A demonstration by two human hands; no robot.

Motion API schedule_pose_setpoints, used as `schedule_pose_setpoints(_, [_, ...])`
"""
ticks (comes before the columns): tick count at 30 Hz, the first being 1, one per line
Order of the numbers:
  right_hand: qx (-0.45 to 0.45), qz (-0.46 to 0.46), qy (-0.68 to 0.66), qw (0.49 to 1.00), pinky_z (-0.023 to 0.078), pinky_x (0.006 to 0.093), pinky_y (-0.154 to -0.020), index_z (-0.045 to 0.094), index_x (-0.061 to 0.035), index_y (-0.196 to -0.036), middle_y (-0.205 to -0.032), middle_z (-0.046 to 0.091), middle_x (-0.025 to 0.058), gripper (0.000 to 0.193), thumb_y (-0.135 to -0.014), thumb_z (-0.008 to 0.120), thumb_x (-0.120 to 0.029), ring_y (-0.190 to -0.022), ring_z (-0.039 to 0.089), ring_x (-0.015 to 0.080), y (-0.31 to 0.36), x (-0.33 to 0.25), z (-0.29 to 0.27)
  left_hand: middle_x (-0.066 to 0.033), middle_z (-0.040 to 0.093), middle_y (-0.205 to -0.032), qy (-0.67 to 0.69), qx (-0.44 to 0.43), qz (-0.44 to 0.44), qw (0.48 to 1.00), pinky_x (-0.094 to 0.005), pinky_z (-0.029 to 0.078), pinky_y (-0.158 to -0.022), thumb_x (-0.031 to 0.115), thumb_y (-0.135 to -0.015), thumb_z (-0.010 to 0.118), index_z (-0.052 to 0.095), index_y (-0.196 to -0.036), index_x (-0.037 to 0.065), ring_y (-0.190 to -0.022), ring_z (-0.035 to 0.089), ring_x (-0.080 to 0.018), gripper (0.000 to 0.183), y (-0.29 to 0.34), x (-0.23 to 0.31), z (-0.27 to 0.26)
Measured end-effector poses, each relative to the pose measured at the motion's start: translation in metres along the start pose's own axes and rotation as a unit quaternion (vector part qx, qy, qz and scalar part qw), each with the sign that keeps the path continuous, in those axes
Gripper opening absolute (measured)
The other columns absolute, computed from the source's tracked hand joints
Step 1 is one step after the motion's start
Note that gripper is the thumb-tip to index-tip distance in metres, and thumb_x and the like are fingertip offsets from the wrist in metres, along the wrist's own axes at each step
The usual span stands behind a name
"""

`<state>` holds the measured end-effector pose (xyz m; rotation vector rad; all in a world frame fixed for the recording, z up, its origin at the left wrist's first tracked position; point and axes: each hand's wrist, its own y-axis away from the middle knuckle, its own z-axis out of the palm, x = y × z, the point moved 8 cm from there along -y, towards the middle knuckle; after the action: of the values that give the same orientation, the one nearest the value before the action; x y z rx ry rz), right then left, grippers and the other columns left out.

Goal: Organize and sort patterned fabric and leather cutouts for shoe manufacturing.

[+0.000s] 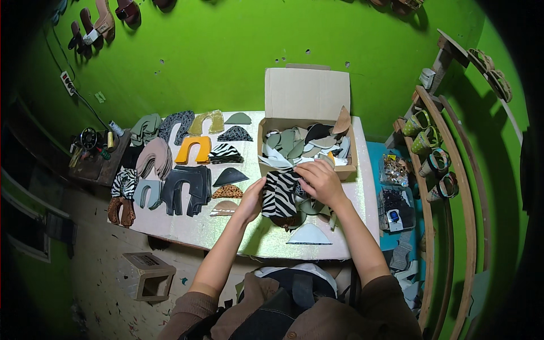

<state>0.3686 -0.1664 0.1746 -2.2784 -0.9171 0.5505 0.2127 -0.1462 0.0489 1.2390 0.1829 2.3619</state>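
Observation:
A zebra-print cut piece (279, 195) of fabric or leather is held up between my hands, in front of an open cardboard box (351, 157). My left hand (253, 199) grips its left edge. At the upper right corner, the closed fingers of my right hand (321, 180) pinch it. Green, black, tan and white offcuts (290, 143) fill the box. More pieces lie partly hidden under the zebra print, among them a brown one (286, 222). Nearer to me rests a pale half-moon piece (309, 234).
Stacks of U-shaped cutouts, such as a yellow-orange one (194, 149) and a dark one (185, 191), cover the table's (255, 241) left side. Half-moon stacks (225, 153) stand beside them. Sandals hang on a wooden rack (459, 226) at right. A stool (148, 275) stands on the floor.

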Motion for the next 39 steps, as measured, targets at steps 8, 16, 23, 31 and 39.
schedule_pose_setpoints(8, [-0.027, 0.054, -0.028, 0.998, 0.045, 0.0352, -0.080, 0.064, -0.0081, -0.099, -0.097, 0.064, 0.0053, 0.027, -0.074, 0.067, -0.015, -0.090, 0.060, 0.0230, 0.003, 0.007, 0.018, -0.0085, 0.061, -0.106, -0.031, -0.031, 0.010, 0.999, -0.0291, 0.049, -0.081, 0.030, -0.097, 0.042, 0.050, -0.120, 0.002, -0.092, 0.061, -0.0165, 0.037, -0.003, -0.005, 0.021])
schedule_pose_setpoints(16, [-0.062, 0.068, -0.087, 0.992, 0.044, 0.0348, -0.084, 0.059, -0.0075, -0.108, -0.105, 0.059, 0.0099, 0.038, -0.073, 0.068, -0.017, -0.100, 0.056, 0.0265, 0.003, 0.019, 0.024, -0.0046, 0.062, -0.099, -0.147, -0.030, 0.057, 0.987, -0.0242, 0.053, -0.068, 0.019, -0.094, 0.050, 0.048, -0.121, 0.003, -0.081, 0.063, -0.0110, 0.030, -0.001, 0.003, 0.023])
schedule_pose_setpoints(23, [-0.062, 0.423, -0.576, 0.696, 0.039, 0.0282, -0.095, 0.039, -0.0044, -0.132, -0.121, 0.049, 0.0167, 0.059, -0.082, 0.067, -0.018, -0.115, 0.047, 0.0176, 0.054, 0.075, 0.074, -0.0048, 0.063, -0.095, -0.056, -0.052, 0.056, 0.995, -0.0278, 0.054, -0.067, 0.017, -0.094, 0.051, 0.047, -0.118, 0.005, -0.077, 0.061, -0.0123, 0.027, 0.000, 0.015, 0.020])
schedule_pose_setpoints(31, [-0.078, 0.455, -0.722, 0.515, 0.053, 0.0298, -0.078, 0.043, -0.0017, -0.124, -0.111, 0.060, 0.0119, 0.040, -0.086, 0.057, -0.005, -0.091, 0.062, 0.0166, 0.070, 0.047, 0.113, -0.0047, 0.062, -0.092, -0.026, 0.050, 0.068, 0.996, -0.0268, 0.053, -0.065, 0.016, -0.094, 0.048, 0.050, -0.113, 0.007, -0.076, 0.060, -0.0123, 0.021, -0.002, 0.009, -0.007])
schedule_pose_setpoints(39, [-0.067, 0.503, -0.670, 0.542, 0.053, 0.0289, -0.074, 0.041, -0.0019, -0.125, -0.112, 0.061, 0.0125, 0.034, -0.092, 0.048, -0.004, -0.090, 0.063, 0.0179, 0.060, 0.021, 0.141, -0.0030, 0.059, -0.085, -0.044, 0.118, 0.107, 0.986, -0.0253, 0.051, -0.062, 0.013, -0.095, 0.045, 0.048, -0.108, 0.009, -0.071, 0.059, -0.0118, 0.013, 0.000, 0.004, -0.052])
